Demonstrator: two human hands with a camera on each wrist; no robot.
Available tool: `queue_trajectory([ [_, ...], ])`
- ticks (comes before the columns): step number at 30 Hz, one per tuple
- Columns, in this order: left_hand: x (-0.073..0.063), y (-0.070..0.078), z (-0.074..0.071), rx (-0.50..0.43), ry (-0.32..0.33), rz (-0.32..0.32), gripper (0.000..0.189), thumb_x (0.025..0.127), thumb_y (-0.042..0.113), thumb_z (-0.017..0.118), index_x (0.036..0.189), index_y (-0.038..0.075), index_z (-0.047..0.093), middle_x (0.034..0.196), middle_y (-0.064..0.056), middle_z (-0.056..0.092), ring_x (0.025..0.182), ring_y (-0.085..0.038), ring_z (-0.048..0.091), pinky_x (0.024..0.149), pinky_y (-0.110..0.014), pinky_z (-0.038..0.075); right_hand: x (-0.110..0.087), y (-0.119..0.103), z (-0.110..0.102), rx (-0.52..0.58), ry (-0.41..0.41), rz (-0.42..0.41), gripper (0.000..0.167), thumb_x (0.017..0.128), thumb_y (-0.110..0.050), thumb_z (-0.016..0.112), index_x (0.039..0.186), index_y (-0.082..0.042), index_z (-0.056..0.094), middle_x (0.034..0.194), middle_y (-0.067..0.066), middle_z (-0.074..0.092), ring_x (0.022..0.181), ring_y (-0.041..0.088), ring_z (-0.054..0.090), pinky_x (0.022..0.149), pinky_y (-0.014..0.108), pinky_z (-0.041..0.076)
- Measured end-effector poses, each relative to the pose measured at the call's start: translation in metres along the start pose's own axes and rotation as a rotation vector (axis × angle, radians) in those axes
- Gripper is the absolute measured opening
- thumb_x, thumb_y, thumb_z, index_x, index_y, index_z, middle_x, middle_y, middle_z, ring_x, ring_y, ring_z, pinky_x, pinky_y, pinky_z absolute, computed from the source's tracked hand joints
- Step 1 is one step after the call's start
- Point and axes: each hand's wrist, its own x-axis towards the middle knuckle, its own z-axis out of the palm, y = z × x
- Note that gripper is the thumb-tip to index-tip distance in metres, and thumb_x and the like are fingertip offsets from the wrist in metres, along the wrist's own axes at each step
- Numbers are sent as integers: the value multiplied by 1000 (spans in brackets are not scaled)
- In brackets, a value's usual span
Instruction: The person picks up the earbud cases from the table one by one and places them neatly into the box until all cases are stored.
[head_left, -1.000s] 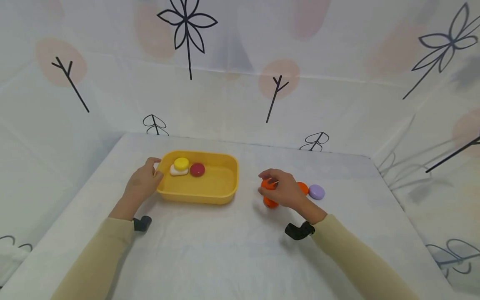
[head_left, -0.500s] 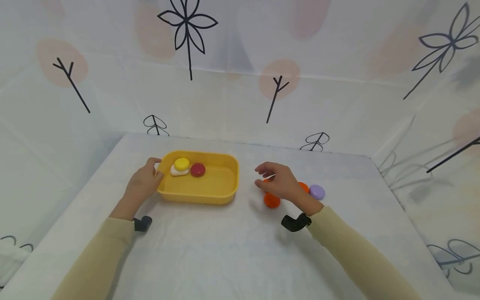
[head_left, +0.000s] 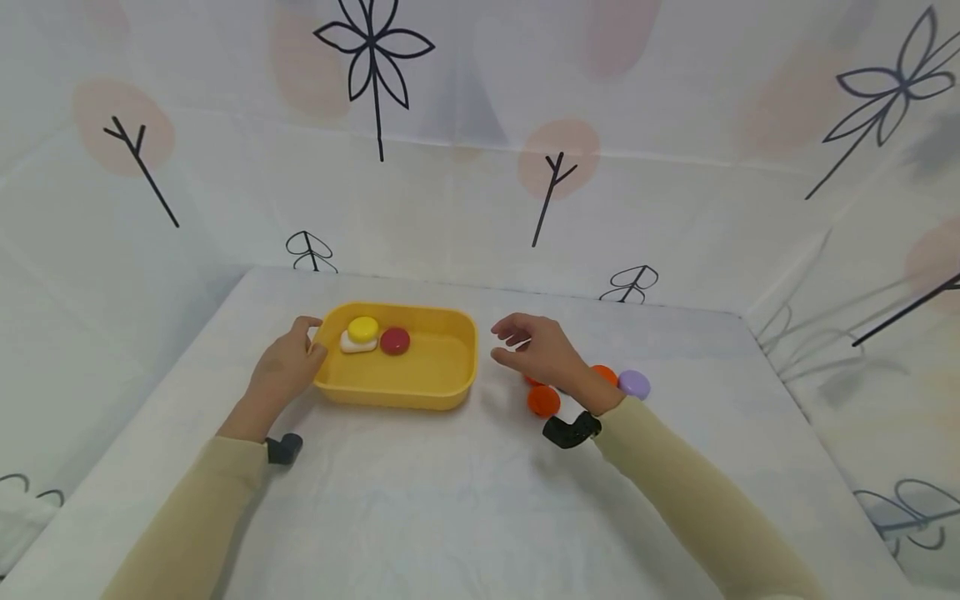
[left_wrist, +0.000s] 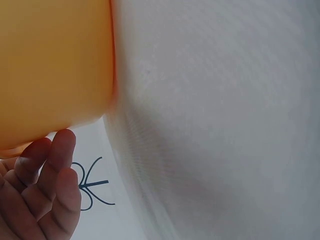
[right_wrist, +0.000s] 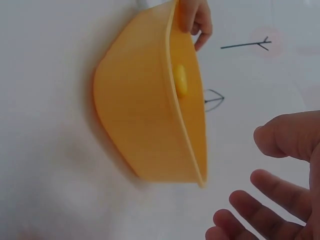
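My left hand [head_left: 287, 362] holds the left rim of a yellow plastic bin [head_left: 393, 396], thumb toward the inside and fingers outside. In the left wrist view its fingers [left_wrist: 59, 150] lie against the bin's outer wall. A yellow round piece [head_left: 363, 328] rests on a flat white piece [head_left: 358, 342] in the bin, beside a dark red round piece [head_left: 394, 341]. My right hand [head_left: 542, 348] hovers between the bin and several orange pieces, with nothing between thumb and fingers. The right wrist view shows its thumb [right_wrist: 285, 135] well apart from the fingers, facing the bin's near wall.
Right of the bin, an orange round piece [head_left: 543, 401] lies on the white-covered table [head_left: 420, 500]. Another orange piece [head_left: 604, 375] sits beside a lilac round piece [head_left: 634, 384]. A patterned cloth [head_left: 450, 192] stands upright behind the table.
My right hand has moved left and a little farther back from over the orange pieces, toward the bin, uncovering more of the front orange piece. The left hand and bin have stayed put.
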Motion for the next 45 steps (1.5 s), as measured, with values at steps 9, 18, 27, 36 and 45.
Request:
queue_trajectory([
  [9,-1,2,-3,5,-19,-16,59,95,27,38,148,8,23,101,-16,51,72,-23,50,58,-28,42,21,-9,5,9,-24,-40,34,84,-28,69,115,-14,65,116,5,65,103,20,62,87,36,54],
  [18,-1,0,-2,-1,-29,-20,59,95,26,38,148,8,23,98,-15,51,71,-23,50,58,-29,42,48,-19,12,5,-105,-121,36,85,-22,69,116,-6,64,116,8,66,104,21,63,86,33,54],
  [27,0,1,-2,-1,-21,-18,58,94,26,38,148,8,24,97,-14,50,70,-23,49,58,-28,42,70,-29,28,10,-121,-109,36,85,-23,69,117,-8,64,113,8,66,102,21,63,88,31,54],
  [36,0,1,-2,4,-20,-17,58,95,26,38,148,8,23,98,-14,50,70,-22,49,57,-28,42,86,-37,47,13,-119,-47,34,85,-26,69,116,-12,66,111,5,65,103,20,63,87,30,54],
  [45,0,1,-1,-3,-15,-24,58,95,26,38,148,9,24,99,-15,50,72,-24,50,59,-29,43,94,-44,66,41,-145,-30,36,84,-26,69,117,-12,66,113,5,66,103,21,64,88,30,52],
])
